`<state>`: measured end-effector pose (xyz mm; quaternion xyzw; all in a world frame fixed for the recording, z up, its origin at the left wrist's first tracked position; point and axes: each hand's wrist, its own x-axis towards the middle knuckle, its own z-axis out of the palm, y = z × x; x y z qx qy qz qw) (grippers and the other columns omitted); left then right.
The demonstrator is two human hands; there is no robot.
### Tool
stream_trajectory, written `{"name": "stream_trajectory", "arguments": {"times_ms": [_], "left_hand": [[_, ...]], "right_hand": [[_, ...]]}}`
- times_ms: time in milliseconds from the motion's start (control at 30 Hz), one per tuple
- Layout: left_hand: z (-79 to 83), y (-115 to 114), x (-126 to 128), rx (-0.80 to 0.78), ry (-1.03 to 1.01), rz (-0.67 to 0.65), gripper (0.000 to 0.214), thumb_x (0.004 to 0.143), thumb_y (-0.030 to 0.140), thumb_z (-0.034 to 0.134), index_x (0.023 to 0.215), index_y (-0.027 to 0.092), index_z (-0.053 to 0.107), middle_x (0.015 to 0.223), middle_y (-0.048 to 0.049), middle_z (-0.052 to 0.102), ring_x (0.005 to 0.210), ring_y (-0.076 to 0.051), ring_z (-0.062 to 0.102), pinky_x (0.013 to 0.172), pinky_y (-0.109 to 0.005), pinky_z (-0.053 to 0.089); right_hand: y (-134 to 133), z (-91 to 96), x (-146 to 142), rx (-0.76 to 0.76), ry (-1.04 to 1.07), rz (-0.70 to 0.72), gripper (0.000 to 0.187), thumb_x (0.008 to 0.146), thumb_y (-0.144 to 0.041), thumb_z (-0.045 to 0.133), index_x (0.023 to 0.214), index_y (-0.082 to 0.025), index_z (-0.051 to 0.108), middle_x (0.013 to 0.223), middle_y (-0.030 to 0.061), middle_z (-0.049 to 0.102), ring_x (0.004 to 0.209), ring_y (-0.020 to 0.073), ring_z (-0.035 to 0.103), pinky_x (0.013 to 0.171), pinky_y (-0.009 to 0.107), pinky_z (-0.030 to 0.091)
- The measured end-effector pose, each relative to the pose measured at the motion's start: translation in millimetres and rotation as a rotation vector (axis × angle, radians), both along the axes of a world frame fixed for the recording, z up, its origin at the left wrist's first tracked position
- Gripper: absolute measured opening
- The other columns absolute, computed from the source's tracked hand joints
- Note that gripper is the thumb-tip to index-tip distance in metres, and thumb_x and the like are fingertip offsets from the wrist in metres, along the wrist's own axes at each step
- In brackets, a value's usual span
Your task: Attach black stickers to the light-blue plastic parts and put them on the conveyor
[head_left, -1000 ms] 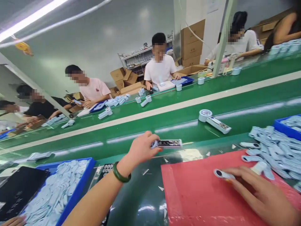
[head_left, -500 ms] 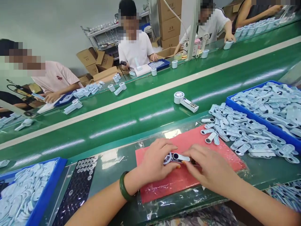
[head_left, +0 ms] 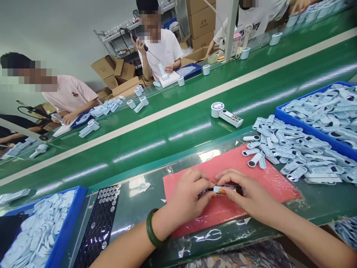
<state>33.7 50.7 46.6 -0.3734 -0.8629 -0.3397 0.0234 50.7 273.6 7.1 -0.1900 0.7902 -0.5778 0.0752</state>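
My left hand (head_left: 189,193) is closed, thumb and fingers gripping the left end of a handheld fan body (head_left: 230,187) over the red mat. Most of this body is hidden by the fingers; a dark, narrow stretch of it shows. Between my two hands lies a small visible bit of a light blue cover piece (head_left: 217,189). The fingertips of my right hand (head_left: 247,191) pinch this cover against the body. Below both hands is the red mat (head_left: 270,184).
Loose light blue covers (head_left: 295,152) are heaped to the right, beside a blue tray (head_left: 306,128). Another blue tray (head_left: 67,227) and a black sticker sheet (head_left: 95,227) lie left. An open fan (head_left: 227,114) rests on the green conveyor (head_left: 167,143). Co-workers sit across it.
My hands have drawn together, the left now covering the round fan head that showed before. The cover is more hidden by fingers. Across the belt, a co-worker has raised a corded tool.
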Motion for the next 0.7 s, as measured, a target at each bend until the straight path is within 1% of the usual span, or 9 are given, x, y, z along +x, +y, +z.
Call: {"name": "stream_trajectory", "arguments": {"times_ms": [33, 100, 167, 233, 367, 433, 567, 633, 700], "left_hand": [[1.2, 0, 5, -0.009, 0.030, -0.011, 0.007, 0.094, 0.026, 0.064, 0.098, 0.020, 0.063, 0.104, -0.0044, 0.064, 0.102, -0.021, 0.058, 0.092, -0.041, 0.048], [2.8, 0, 16, -0.042, 0.061, -0.006, 0.013, 0.093, 0.029, 0.065, 0.102, 0.020, 0.062, 0.111, -0.0056, 0.064, 0.113, -0.024, 0.056, 0.102, -0.046, 0.045], [2.4, 1, 28, -0.087, 0.044, 0.039, 0.021, 0.093, 0.029, 0.065, 0.111, 0.020, 0.059, 0.118, -0.0071, 0.063, 0.121, -0.028, 0.053, 0.108, -0.052, 0.042], [0.3, 3, 36, -0.119, 0.025, 0.094, 0.024, 0.094, 0.025, 0.062, 0.117, 0.020, 0.056, 0.119, -0.0082, 0.063, 0.123, -0.029, 0.051, 0.109, -0.056, 0.041], [-3.7, 9, 43, -0.171, 0.055, 0.142, 0.017, 0.094, 0.019, 0.056, 0.112, 0.021, 0.058, 0.114, -0.0072, 0.064, 0.120, -0.031, 0.053, 0.105, -0.060, 0.043], [-3.7, 10, 45, -0.191, 0.080, 0.136, 0.017, 0.095, 0.022, 0.056, 0.111, 0.020, 0.058, 0.115, -0.0075, 0.065, 0.120, -0.031, 0.053, 0.104, -0.060, 0.044], [-2.3, 9, 47, -0.239, 0.106, 0.075, 0.023, 0.095, 0.025, 0.057, 0.117, 0.019, 0.057, 0.121, -0.0078, 0.065, 0.126, -0.033, 0.050, 0.107, -0.060, 0.043], [-1.9, 9, 46, -0.257, 0.112, 0.068, 0.025, 0.094, 0.023, 0.056, 0.118, 0.018, 0.056, 0.122, -0.0083, 0.065, 0.126, -0.033, 0.051, 0.107, -0.059, 0.042], [-1.0, 11, 44, -0.240, 0.115, 0.065, 0.022, 0.094, 0.022, 0.056, 0.116, 0.017, 0.058, 0.119, -0.0088, 0.066, 0.119, -0.031, 0.055, 0.104, -0.056, 0.045]], "right_hand": [[2, -0.9, 4, 0.039, -0.024, 0.012, 0.013, 0.100, -0.032, 0.055, 0.111, -0.028, 0.061, 0.118, 0.0024, 0.061, 0.113, 0.0235, 0.058, 0.095, 0.040, 0.051], [6, -1.7, 12, 0.152, -0.031, 0.019, 0.032, 0.098, -0.036, 0.060, 0.129, -0.034, 0.054, 0.132, 0.0015, 0.056, 0.124, 0.0258, 0.051, 0.103, 0.047, 0.047], [7, -1.5, 20, 0.254, 0.039, 0.027, 0.040, 0.099, -0.037, 0.059, 0.138, -0.037, 0.048, 0.138, 0.0016, 0.053, 0.129, 0.0281, 0.047, 0.107, 0.053, 0.042], [5, -0.6, 25, 0.299, 0.137, 0.036, 0.034, 0.102, -0.033, 0.052, 0.136, -0.033, 0.050, 0.133, 0.0040, 0.057, 0.124, 0.0290, 0.049, 0.105, 0.056, 0.041], [0, -0.4, 25, 0.310, 0.239, 0.028, 0.026, 0.102, -0.024, 0.046, 0.126, -0.025, 0.055, 0.120, 0.0069, 0.061, 0.111, 0.0281, 0.054, 0.097, 0.051, 0.044], [1, -2.0, 25, 0.306, 0.271, 0.048, 0.026, 0.102, -0.024, 0.049, 0.127, -0.024, 0.054, 0.121, 0.0069, 0.060, 0.112, 0.0273, 0.053, 0.097, 0.049, 0.043], [7, -7.6, 27, 0.304, 0.350, 0.131, 0.037, 0.100, -0.023, 0.054, 0.137, -0.025, 0.048, 0.127, 0.0077, 0.057, 0.116, 0.0277, 0.050, 0.100, 0.048, 0.042], [7, -9.9, 28, 0.334, 0.396, 0.128, 0.037, 0.100, -0.022, 0.054, 0.137, -0.022, 0.048, 0.124, 0.0096, 0.057, 0.113, 0.0292, 0.050, 0.098, 0.048, 0.043], [6, -10.7, 27, 0.369, 0.428, 0.106, 0.034, 0.101, -0.021, 0.054, 0.135, -0.019, 0.050, 0.120, 0.0110, 0.058, 0.109, 0.0300, 0.052, 0.095, 0.048, 0.044]]}}
